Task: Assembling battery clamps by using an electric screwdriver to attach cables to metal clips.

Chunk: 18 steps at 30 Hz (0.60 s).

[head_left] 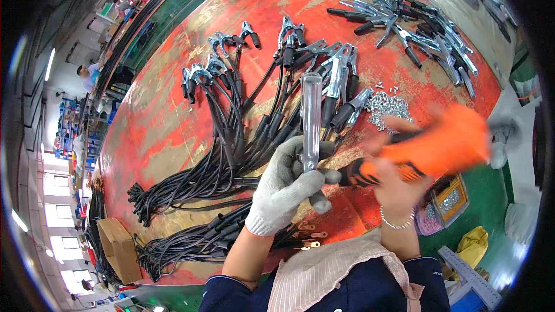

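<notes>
Glossy metal clamp [311, 115], matt knitted glove [277, 188]

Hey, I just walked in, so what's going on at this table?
A person's gloved left hand holds a shiny metal clamp upright. The bare right hand grips an orange tool, blurred, its dark nose near the clamp's lower end; contact is unclear. On the red table lie black cables, some ending in clamps, and a pile of small metal fasteners.

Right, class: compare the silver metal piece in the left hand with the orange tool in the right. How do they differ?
Colour: the metal piece is silver; the tool is orange and black.
Shape: the piece is slim; the tool is bulkier.
Sharpness: the piece looks crisp; the tool is blurred.
Shared: each is held, by the gloved left hand and bare right hand respectively.
</notes>
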Motion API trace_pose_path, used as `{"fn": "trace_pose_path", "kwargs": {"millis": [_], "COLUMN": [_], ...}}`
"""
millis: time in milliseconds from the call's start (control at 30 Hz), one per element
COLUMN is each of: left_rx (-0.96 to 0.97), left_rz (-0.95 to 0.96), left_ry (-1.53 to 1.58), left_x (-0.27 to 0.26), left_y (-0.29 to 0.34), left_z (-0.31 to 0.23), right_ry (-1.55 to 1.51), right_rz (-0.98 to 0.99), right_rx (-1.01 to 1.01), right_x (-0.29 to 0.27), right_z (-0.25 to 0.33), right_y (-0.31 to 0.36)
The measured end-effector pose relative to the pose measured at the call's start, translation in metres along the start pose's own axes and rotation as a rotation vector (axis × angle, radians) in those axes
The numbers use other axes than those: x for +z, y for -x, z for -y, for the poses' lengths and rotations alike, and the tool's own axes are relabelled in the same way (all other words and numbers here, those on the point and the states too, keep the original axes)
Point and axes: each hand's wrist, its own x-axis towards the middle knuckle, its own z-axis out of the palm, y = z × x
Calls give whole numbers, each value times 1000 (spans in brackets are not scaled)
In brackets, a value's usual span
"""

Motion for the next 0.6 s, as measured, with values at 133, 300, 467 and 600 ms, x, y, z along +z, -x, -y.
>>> {"fn": "trace_pose_path", "kwargs": {"millis": [133, 300, 467, 600], "left_rx": [42, 20, 17, 35], "left_rz": [-61, -77, -110, -121], "left_ry": [-14, -71, -50, -90], "left_x": [2, 6, 11, 12], "left_y": [-11, -11, -11, -13], "left_z": [9, 17, 18, 21], "right_ry": [-374, -501, -516, -474], "right_rz": [-74, -9, 7, 28], "right_rx": [-334, -707, -725, -786], "right_x": [-10, -8, -13, -5], "right_z": [50, 57, 47, 46], "right_y": [-1, -4, -2, -3]}}
